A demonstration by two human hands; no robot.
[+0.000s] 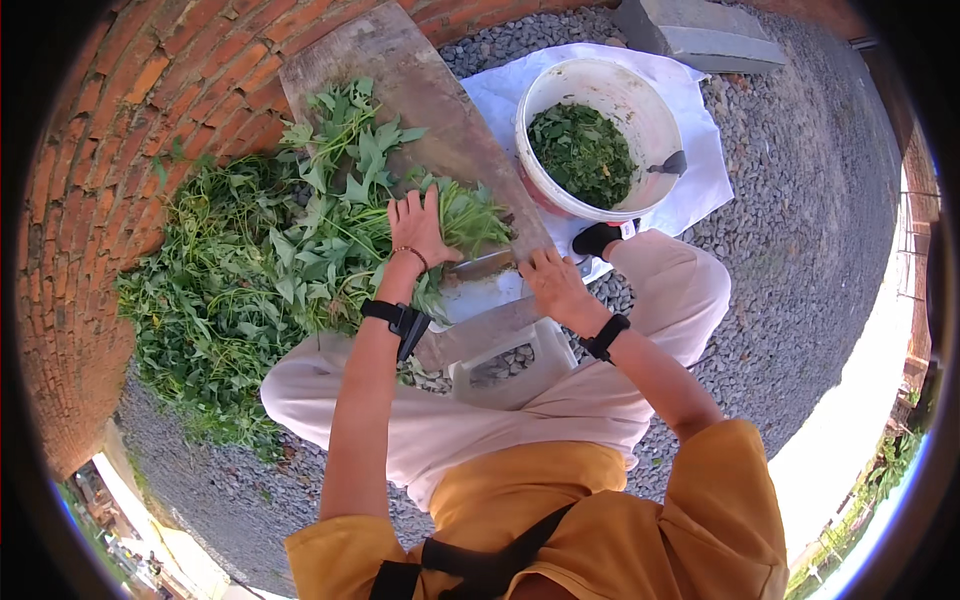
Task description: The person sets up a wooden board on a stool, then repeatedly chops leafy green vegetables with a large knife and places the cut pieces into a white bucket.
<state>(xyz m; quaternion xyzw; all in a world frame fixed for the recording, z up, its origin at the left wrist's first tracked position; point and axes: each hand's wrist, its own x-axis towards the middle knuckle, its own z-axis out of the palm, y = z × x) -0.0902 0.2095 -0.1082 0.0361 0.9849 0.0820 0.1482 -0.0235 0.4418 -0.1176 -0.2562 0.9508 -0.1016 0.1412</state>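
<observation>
Leafy green stems (469, 214) lie bunched on a worn wooden board (442, 97), with my left hand (420, 232) pressed around them, fingers and thumb spread over the bunch. At the board's near right corner is my right hand (559, 289), its fingers curled down; what they hold is partly hidden, though part of a wide metal blade (486, 266) shows between my hands, just beside the cut ends. A white plastic bucket (660, 112) beyond my right hand holds chopped green leaves (583, 154).
A large heap of leafy vines (217, 300) lies at the left against a brick wall (97, 225). The bucket stands on a white sheet (701, 180) over gravel (787, 195). Grey concrete blocks (697, 37) sit at the top right. A pale plastic stool (517, 367) is between my legs.
</observation>
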